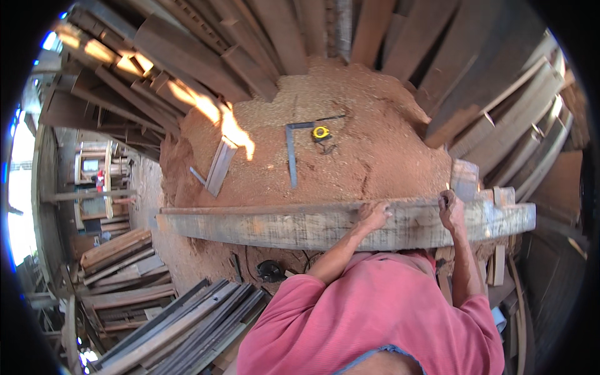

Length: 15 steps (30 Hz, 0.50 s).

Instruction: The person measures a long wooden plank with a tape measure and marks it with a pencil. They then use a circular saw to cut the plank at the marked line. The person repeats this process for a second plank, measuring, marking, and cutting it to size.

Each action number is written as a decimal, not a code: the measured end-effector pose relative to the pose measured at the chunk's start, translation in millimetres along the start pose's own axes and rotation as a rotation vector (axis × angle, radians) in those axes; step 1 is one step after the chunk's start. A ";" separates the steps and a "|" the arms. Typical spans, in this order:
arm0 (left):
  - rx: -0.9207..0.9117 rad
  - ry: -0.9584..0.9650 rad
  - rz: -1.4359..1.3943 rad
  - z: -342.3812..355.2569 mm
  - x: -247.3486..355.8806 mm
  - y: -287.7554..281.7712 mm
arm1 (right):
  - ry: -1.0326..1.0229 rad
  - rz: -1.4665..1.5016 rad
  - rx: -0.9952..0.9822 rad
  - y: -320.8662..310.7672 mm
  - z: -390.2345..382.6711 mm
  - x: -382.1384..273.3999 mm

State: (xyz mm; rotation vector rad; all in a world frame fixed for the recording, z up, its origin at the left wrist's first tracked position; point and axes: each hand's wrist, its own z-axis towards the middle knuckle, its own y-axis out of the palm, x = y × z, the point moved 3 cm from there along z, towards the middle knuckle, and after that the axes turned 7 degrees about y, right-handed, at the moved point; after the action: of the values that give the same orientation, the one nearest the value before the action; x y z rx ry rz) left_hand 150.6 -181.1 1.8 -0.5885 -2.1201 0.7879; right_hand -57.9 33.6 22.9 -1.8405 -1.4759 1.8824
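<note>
A long, thick wooden beam [281, 228] with a weathered, blotched face lies crosswise in front of me. My left hand [374, 215] rests on the beam right of its middle, its fingers curled on the far edge. Farther right, my right hand [451, 210] is closed in a pinch above the beam's far edge; a tiny tip shows at its fingers, too small to name. Beyond the beam, on sawdust, lie a metal carpenter's square [291, 153] and a yellow-and-black tape measure [321, 132].
A short wood offcut [220, 167] lies on the sawdust [262, 181] at left. Planks [250, 69] lean along the far side, with more boards [519, 119] at right. A dark power tool [270, 270] sits behind the beam, near stacked strips [194, 325].
</note>
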 end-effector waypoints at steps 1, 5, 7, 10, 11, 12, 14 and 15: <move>-0.047 -0.015 -0.084 7.9 -10.3 -3.4 | 0.017 0.000 -0.041 12.1 4.7 -15.8; 0.099 -0.142 -0.325 35.9 -65.4 -64.4 | 0.011 -0.112 -0.148 73.1 33.7 -71.2; 0.348 -0.194 -0.323 38.2 -119.7 -92.1 | 0.006 -0.213 -0.255 96.0 57.2 -141.0; 0.504 -0.233 -0.182 42.8 -203.2 -131.4 | -0.085 -0.238 -0.303 153.2 112.6 -199.4; 0.510 -0.262 -0.205 42.0 -227.4 -141.4 | -0.093 -0.297 -0.335 172.3 133.5 -222.0; 0.527 -0.249 -0.208 40.6 -240.3 -150.8 | -0.175 -0.326 -0.320 194.0 155.6 -237.0; 0.576 -0.220 -0.218 43.8 -251.8 -168.7 | -0.340 -0.410 -0.228 240.3 206.4 -248.8; 0.619 -0.156 -0.122 50.2 -254.7 -169.4 | -0.421 -0.454 -0.167 268.8 226.6 -248.8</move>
State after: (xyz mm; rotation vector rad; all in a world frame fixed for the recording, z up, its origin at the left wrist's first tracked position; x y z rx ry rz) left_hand 235.4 -477.0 -34.7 -0.0671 -1.8770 1.3740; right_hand -41.6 -392.7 -36.4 -1.0529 -2.0230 2.0232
